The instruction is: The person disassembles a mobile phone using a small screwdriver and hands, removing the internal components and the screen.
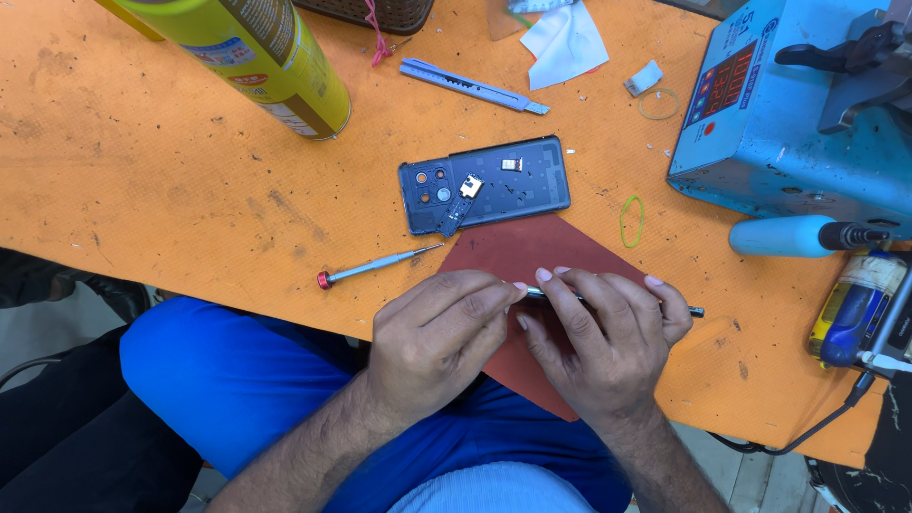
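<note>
Two hands on thin metal tool (608,300): left hand (439,332) pinches left end, right hand (598,332) clasps shaft; axis left-right, over red sheet (532,252).

Phone shell (484,184) behind sheet (532,256) — screwdriver (375,266) seemingly left.

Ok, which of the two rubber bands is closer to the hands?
The bright green rubber band, lying beside the red sheet just above the right hand. The paler rubber band sits farther up, near the blue machine.
</note>
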